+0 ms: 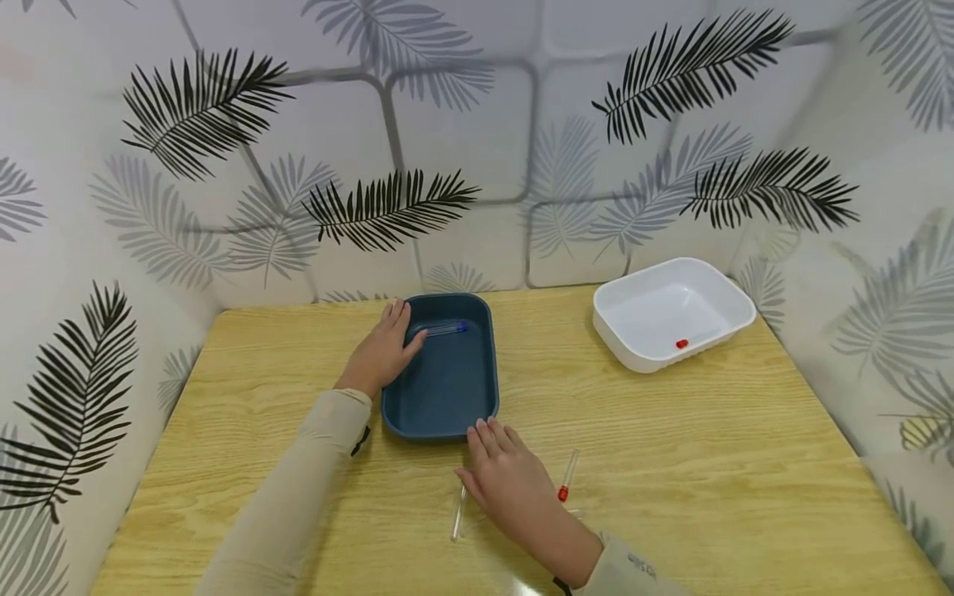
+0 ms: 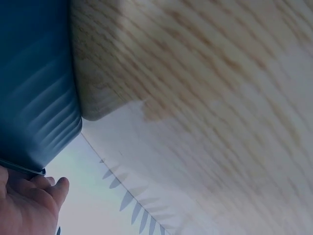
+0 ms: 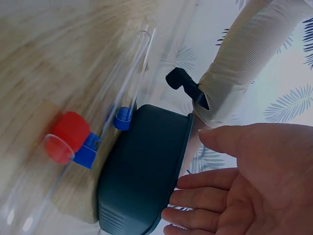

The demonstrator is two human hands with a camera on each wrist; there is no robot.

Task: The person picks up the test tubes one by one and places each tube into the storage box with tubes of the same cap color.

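A dark blue tray (image 1: 445, 381) lies on the table with a clear blue-capped test tube (image 1: 447, 329) inside. My left hand (image 1: 380, 348) rests on its left rim near the far corner, the thumb reaching over the inside. At the near right corner, the straight fingertips of my right hand (image 1: 507, 480) touch the rim. Beside that hand are a red-capped test tube (image 1: 570, 473) and another clear tube (image 1: 458, 515), partly covered by the hand. From the right wrist, a blue cap (image 3: 122, 119) and a red cap (image 3: 71, 134) show on tubes by the tray.
Toward the back right of the wooden table (image 1: 671, 447) stands a white tray (image 1: 663, 306) with a small red cap (image 1: 681, 343) in it. Leaf-patterned walls (image 1: 477, 149) border the table behind and at the sides.
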